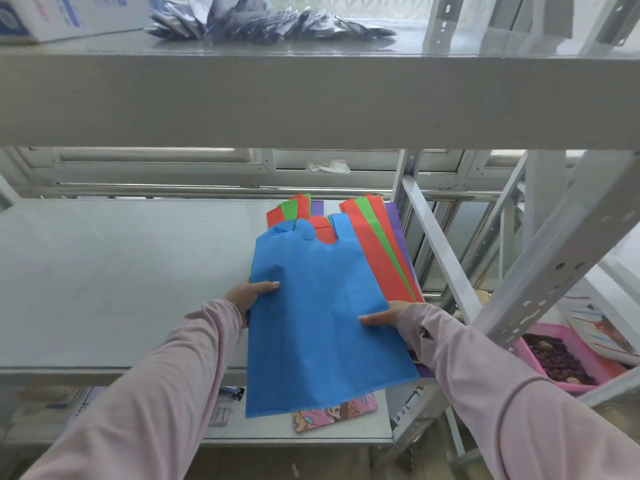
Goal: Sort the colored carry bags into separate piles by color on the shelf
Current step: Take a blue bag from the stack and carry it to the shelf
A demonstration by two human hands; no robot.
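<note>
Both hands, left hand (250,295) and right hand (382,315), grip a blue carry bag (318,317) above red, green, purple bags (377,237) on the shelf (121,271).

The blue bag (322,317) hides most stacked bags (377,258) beneath.

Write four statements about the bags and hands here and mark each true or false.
1. The left hand and right hand both hold the blue bag. True.
2. A red bag, a green bag and a purple bag show behind the blue one. True.
3. The blue bag lies under the red bag. False: it lies on top.
4. The bags sit at the shelf's left end. False: they sit toward its right end.
</note>
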